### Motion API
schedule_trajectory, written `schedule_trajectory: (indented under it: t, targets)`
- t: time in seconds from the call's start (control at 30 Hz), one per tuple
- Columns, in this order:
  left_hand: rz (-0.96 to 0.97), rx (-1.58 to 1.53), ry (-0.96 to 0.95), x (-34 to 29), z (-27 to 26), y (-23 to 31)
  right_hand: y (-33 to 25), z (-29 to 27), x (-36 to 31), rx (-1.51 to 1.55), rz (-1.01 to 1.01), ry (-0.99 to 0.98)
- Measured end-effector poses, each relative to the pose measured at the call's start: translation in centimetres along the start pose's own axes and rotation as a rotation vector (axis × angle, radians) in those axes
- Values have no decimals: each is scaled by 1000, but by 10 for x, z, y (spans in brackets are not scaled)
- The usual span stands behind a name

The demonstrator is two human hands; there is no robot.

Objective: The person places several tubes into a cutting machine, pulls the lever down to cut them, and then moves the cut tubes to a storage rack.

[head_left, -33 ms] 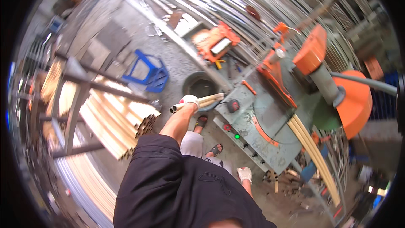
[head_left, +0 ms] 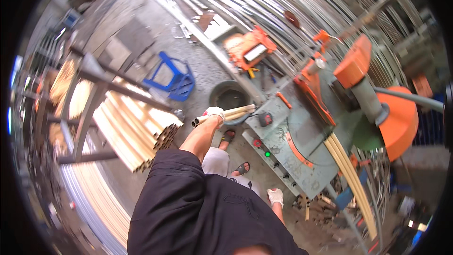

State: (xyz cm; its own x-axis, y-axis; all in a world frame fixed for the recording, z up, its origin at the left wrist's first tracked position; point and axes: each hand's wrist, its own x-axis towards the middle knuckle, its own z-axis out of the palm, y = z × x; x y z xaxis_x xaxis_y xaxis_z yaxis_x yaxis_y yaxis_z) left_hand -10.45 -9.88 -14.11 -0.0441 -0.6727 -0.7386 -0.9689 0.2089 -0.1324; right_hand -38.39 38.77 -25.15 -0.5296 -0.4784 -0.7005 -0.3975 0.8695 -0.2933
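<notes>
A: Where were our hands?

B: They were apart. Our white-gloved left hand (head_left: 214,112) was clamped on several pale yellow, hollow round tubes (head_left: 239,111), which pointed to nearly three o'clock and, in our view, overlapped a round grey bucket (head_left: 229,85).

A: And the other?

B: Our white-gloved right hand (head_left: 275,197) was at five o'clock from the left. We could not tell whether its fingers were closed.

A: At ten o'clock?

B: We saw a blue plastic stool (head_left: 182,87).
</notes>
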Motion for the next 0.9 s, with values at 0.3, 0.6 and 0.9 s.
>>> schedule_trajectory:
  t: [0.3,0.6,0.9]
  targets:
    - [-116,-446,153,-301,114,-171,44,-40,54,-293,8,-141]
    - [-546,-1355,447,-501,236,-186,-101,-31,0,-192,-139,-369]
    - [-912,-1508,863,-284,226,-298,-185,-43,16,-53,-190,-387]
